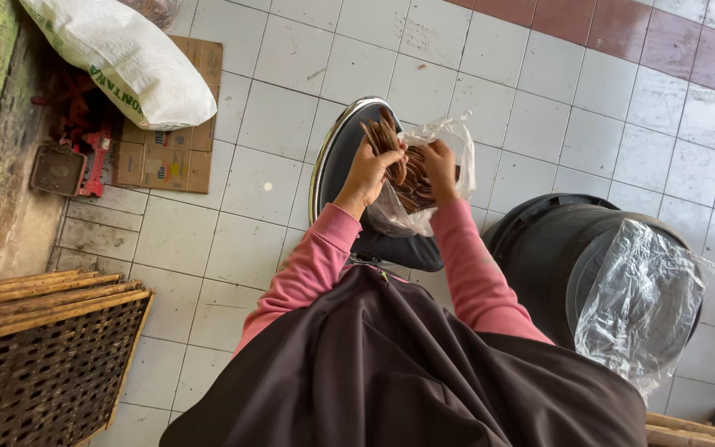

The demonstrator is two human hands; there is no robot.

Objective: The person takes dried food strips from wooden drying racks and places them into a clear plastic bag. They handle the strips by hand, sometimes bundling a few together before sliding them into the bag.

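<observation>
Filling a clear bag with brown strips

Our left hand [367,170] grips a bunch of brown strips [384,136] above the clear bag [440,136]; our right hand [439,165] pinches its rim open over the dark stool [337,153]. The bag looks partly filled.

Can't see most of the brown strips [414,186], tucked down inside the clear bag [440,141]. Right hand [440,165] half hidden in there too. White sack [126,58] cut off at the top. Woven tray [43,364] cut off at the left and bottom.
</observation>
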